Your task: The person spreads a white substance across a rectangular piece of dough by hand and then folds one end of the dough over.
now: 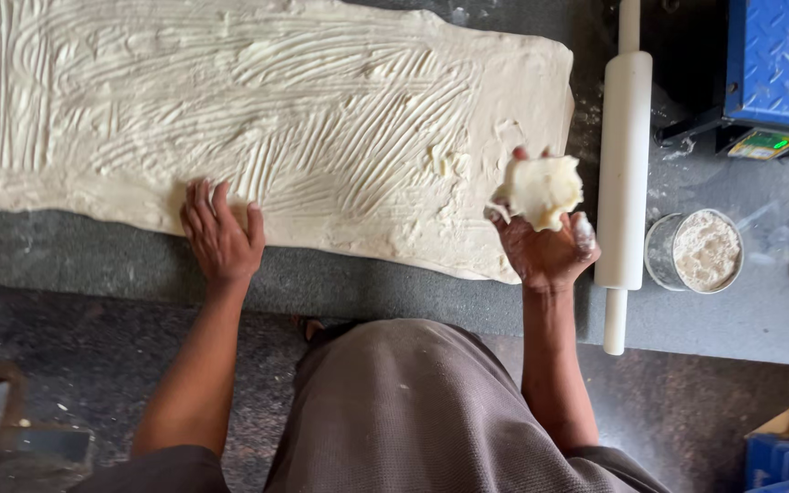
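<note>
centrally, a large sheet of rolled dough (276, 110) lies flat on the grey worktop (394, 283), its upper face streaked with a pale spread drawn into curved finger grooves. my left hand (221, 239) rests palm down on the near edge of the sheet, fingers extended and slightly apart, gripping nothing. my right hand (545, 246) is raised above the sheet's right near corner, palm upward, fingers cupped around a soft lump of pale fat (541, 190); smears of the same fat coat the fingertips and the heel of the hand. just beside that hand, to the right, a white rolling pin (623, 173) lies on the worktop, running away from me, its near handle overhanging the counter edge. right of the pin stands a round metal tin (659, 260) holding flour. beyond the tin, at the far right, a blue weighing scale (778, 55) with a small lit display sits on the counter. a small dark object at the right edge is too cropped to identify. my grey garment (394, 411) fills the lower centre, above a speckled dark floor (93, 365).
</note>
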